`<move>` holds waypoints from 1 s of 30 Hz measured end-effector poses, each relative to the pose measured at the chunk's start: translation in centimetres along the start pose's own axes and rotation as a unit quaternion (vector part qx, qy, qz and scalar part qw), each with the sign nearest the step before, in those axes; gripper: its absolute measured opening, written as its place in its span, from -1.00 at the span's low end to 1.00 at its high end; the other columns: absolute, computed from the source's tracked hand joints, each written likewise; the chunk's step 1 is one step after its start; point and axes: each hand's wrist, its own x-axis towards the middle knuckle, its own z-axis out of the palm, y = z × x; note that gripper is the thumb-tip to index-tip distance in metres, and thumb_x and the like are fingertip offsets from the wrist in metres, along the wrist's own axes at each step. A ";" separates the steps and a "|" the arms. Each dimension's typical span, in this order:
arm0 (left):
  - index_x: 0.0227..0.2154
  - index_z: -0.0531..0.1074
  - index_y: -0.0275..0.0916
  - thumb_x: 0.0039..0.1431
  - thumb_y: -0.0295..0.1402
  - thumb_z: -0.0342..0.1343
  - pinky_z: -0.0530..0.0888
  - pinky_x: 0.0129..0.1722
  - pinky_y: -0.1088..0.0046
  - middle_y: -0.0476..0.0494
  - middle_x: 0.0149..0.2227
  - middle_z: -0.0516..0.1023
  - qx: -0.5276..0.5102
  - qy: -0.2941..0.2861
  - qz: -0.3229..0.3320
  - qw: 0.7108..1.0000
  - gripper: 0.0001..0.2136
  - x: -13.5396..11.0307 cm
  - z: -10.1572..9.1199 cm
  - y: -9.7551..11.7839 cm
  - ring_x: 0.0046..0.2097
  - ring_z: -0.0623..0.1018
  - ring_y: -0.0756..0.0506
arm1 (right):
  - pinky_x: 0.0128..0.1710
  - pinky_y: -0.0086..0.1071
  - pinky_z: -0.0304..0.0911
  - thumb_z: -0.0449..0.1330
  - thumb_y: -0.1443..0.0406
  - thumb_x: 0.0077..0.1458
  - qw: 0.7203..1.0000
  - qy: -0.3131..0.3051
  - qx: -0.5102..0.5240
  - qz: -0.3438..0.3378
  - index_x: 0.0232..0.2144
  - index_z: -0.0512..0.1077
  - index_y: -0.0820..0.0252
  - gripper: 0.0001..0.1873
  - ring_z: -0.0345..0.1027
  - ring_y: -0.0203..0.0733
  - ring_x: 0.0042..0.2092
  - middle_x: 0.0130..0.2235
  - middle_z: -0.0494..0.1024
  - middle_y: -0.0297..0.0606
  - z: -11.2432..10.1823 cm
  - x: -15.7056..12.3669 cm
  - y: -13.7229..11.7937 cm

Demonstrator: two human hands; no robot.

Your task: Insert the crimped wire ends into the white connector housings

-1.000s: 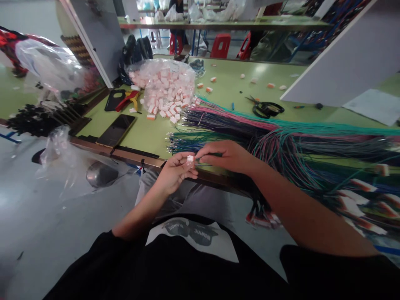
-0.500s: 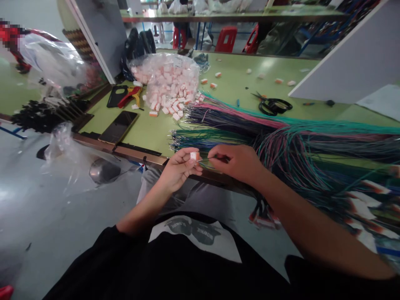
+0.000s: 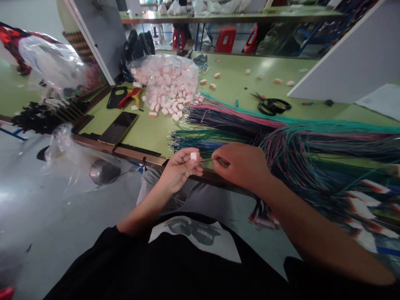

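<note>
A small white and orange connector housing (image 3: pixel 194 156) is pinched between the thumb and fingers of my left hand (image 3: pixel 178 170), just over the table's front edge. Thin wires (image 3: pixel 205 160) run out of its orange side toward my right hand (image 3: pixel 242 164). The fingertips of that hand are closed on a wire, a short way to the right of the housing. Behind both hands lie bundles of green, blue, black and pink wires (image 3: pixel 231 118) with metal terminals at their left ends.
A clear bag of connector housings (image 3: pixel 170 77) spills onto the green table (image 3: pixel 146 133). Left of it are a phone (image 3: pixel 118 127) and red-yellow pliers (image 3: pixel 129 98). Black-handled scissors (image 3: pixel 273 105) lie behind the wires. Finished-looking wired connectors (image 3: pixel 362 208) hang at the right.
My right hand has shifted slightly to the right, away from the connector housing. My left hand holds the housing in nearly the same place.
</note>
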 end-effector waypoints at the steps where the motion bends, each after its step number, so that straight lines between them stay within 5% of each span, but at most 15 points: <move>1: -0.29 0.42 -0.24 -0.09 -0.37 0.32 0.49 -0.45 0.52 0.04 -0.47 0.48 -0.001 -0.001 0.003 1.000 -0.73 0.0 0.0 0.0 -0.48 0.52 0.05 | -0.50 -0.37 -0.18 0.05 0.29 -0.04 1.000 -0.001 -0.006 0.003 -0.58 0.45 0.14 -0.80 0.28 -0.21 -0.40 -0.53 0.49 -0.25 0.0 -0.1 -0.1; 7: -0.29 0.41 -0.23 -0.16 -0.30 0.36 0.49 -0.45 0.54 0.08 -0.48 0.50 0.013 0.005 0.036 0.999 -0.66 0.0 0.2 -0.4 -0.49 0.53 0.06 | -0.48 -0.37 -0.16 0.03 0.26 0.05 1.000 0.000 -0.008 -0.015 -0.45 0.52 0.12 -0.74 0.29 -0.21 -0.39 -0.51 0.51 -0.25 0.3 -0.3 -0.2; 23: -0.35 0.41 -0.23 -0.25 -0.20 0.39 0.48 -0.49 0.52 0.06 -0.49 0.53 0.064 0.048 0.071 0.994 -0.61 0.0 1.2 -1.5 -0.53 0.50 0.06 | -0.49 -0.41 -0.14 0.05 0.26 -0.02 0.998 -0.017 0.065 0.012 -0.63 0.38 0.17 -0.78 0.24 -0.28 -0.44 -0.53 0.48 -0.29 1.8 -0.3 -0.9; 30: -0.31 0.40 -0.25 -0.22 -0.21 0.39 0.49 -0.48 0.49 0.07 -0.51 0.53 0.047 0.036 0.057 0.997 -0.59 0.1 0.9 -2.0 -0.54 0.53 0.03 | -0.46 -0.46 -0.01 0.08 0.29 -0.06 0.973 -0.079 0.215 0.038 -0.57 0.42 0.18 -0.85 0.21 -0.35 -0.50 -0.55 0.47 -0.36 1.7 0.0 0.0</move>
